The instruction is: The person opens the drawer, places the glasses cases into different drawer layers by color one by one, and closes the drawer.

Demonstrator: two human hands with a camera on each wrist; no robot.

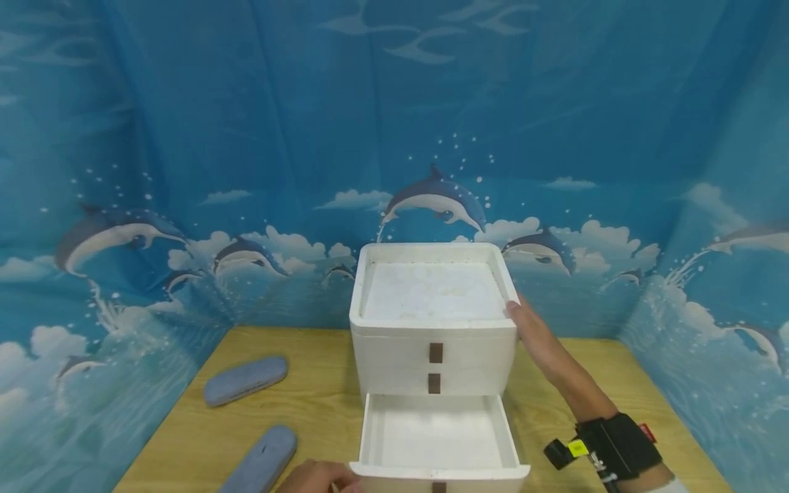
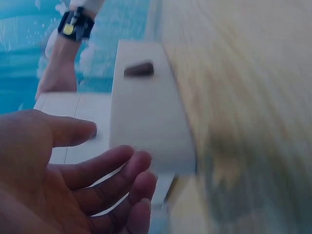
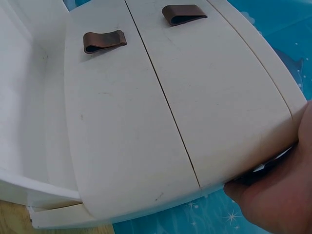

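Observation:
A white drawer cabinet (image 1: 394, 356) with brown pull tabs stands on the table, its bottom drawer (image 1: 440, 474) pulled out toward me. My left hand (image 1: 317, 477) is at the drawer's front left corner. In the left wrist view, the left fingers (image 2: 139, 163) are loosely bent before the drawer front, with nothing held between them and the thumb. At the cabinet's upper right side, my right hand (image 1: 541, 339) grips the edge, a digit lying over the top rim. Part of that hand (image 3: 278, 200) shows against the side in the right wrist view; its other fingers are hidden.
Two grey-blue oblong cases, like glasses cases, lie left of the cabinet: one farther back (image 1: 245, 381), one nearer (image 1: 261, 460) beside my left hand. A blue dolphin-print curtain (image 1: 296, 137) encloses the wooden table (image 1: 327, 383) at the back and sides.

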